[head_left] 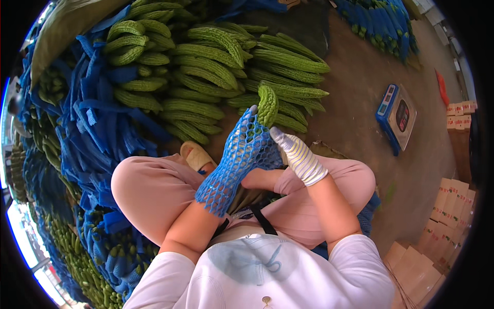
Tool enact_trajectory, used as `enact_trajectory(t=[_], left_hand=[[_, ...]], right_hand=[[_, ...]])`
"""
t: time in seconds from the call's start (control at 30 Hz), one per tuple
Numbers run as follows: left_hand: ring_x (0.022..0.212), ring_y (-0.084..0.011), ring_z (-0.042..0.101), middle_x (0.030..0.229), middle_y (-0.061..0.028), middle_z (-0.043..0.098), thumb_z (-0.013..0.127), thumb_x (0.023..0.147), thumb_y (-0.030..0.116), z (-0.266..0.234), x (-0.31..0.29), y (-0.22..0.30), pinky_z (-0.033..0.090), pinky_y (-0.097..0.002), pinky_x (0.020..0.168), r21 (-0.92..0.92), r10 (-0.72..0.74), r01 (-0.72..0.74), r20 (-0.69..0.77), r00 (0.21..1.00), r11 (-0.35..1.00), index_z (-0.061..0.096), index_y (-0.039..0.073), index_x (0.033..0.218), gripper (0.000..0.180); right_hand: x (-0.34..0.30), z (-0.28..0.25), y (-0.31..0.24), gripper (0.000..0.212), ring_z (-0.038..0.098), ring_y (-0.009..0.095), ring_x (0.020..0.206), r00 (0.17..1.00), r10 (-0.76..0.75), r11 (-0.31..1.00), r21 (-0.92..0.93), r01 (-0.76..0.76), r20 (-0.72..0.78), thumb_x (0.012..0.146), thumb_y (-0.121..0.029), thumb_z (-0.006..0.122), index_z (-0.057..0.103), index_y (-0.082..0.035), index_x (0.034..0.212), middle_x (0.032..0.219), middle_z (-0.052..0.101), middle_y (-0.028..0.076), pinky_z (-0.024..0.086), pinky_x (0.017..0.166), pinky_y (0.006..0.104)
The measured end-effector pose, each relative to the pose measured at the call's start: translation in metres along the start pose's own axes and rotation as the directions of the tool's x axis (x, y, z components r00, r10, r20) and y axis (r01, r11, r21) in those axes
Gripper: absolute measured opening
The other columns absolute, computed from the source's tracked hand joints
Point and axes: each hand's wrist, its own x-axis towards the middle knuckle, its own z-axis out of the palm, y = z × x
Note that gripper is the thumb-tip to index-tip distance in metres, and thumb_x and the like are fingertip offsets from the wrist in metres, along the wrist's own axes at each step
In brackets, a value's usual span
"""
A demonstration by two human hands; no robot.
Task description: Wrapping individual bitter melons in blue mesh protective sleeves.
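A green bitter gourd (267, 105) rises, curved, from my left hand (247, 135), which is closed round its lower part. A blue foam net sleeve (221, 180) is drawn over that hand and wrist, and a grey glove fingertip shows at its upper edge. My right hand (301, 157), in a striped white and yellow glove with a grey thumb tip, is closed at the net's right edge beside the gourd's lower end. Its other fingers are mostly hidden below. Both hands are held above my crossed legs.
Piles of bitter gourds (206, 67) lie ahead, with a heap of blue foam nets (95, 123) on the left. To the right, a blue digital scale (396, 117) stands on the brown floor. Netted gourds (378, 23) lie far right; cartons (447, 206) are stacked at the right edge.
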Motion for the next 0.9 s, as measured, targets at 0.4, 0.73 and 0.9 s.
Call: enact_trajectory(t=[0.4,0.73,0.9], left_hand=[[0.12,-0.022,0.049,0.132,-0.0116,0.049,0.066,0.083,0.016,-0.007,-0.094,0.036,0.039,-0.0325,0.1,-0.46,-0.227,0.266,0.139,0.964,0.847,0.036,0.001,0.136,0.063],[0.108,-0.0308,0.056,0.118,-0.0171,0.058,0.071,0.073,0.004,0.002,-0.104,0.107,0.041,-0.035,0.094,0.363,0.085,-0.364,0.599,0.796,0.857,0.058,0.0,0.115,0.045],[0.109,-0.0312,0.057,0.117,-0.0216,0.058,0.057,0.086,0.021,-0.04,-0.102,0.155,0.043,-0.0377,0.094,0.356,0.286,-0.409,0.351,0.892,0.84,0.053,-0.007,0.119,0.043]], right_hand=[[0.051,-0.044,0.006,0.029,0.048,0.01,0.057,0.711,-0.582,0.705,-0.681,0.199,-0.395,0.082,-0.03,0.069,0.064,-0.002,0.078,0.06,0.052,-0.001,0.046,0.059,0.0274],[-0.071,0.041,-0.022,0.065,0.062,0.034,0.09,0.906,-0.422,0.897,0.157,0.414,0.021,0.082,-0.046,0.064,0.046,0.0,0.125,0.103,0.06,0.019,0.054,0.072,0.0457],[-0.194,0.009,-0.115,0.087,0.055,0.021,0.093,0.399,-0.916,0.356,-0.404,0.843,0.025,0.073,-0.046,0.07,0.034,0.003,0.134,0.104,0.055,0.012,0.047,0.08,0.0383]])
